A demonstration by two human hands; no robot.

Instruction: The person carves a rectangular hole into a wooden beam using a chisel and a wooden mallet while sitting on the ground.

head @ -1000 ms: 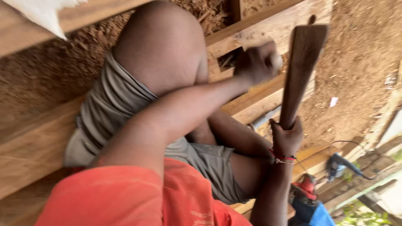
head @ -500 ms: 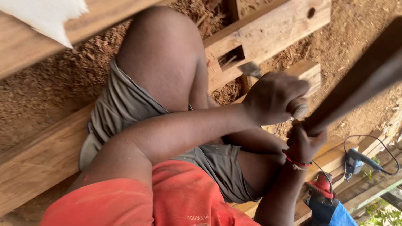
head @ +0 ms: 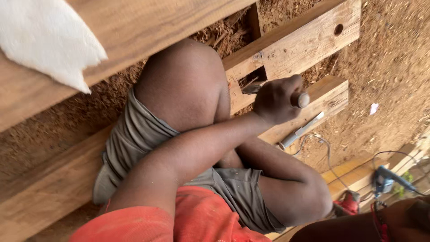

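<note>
One hand gripping chisel, mallet gone

Two chisels show: one in a fist, one lying on the beam. Two power tools sit past that beam, a blue one and a red one.

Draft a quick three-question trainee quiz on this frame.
1. True or false: the left hand grips a chisel.
2. Where does the chisel's blade point? A) into the notch in the upper beam B) at a white cloth C) at a blue power tool
3. Fill in: the loose tool lies on the lower wooden ____.
Key: 1 true; 2 A; 3 beam.
</note>
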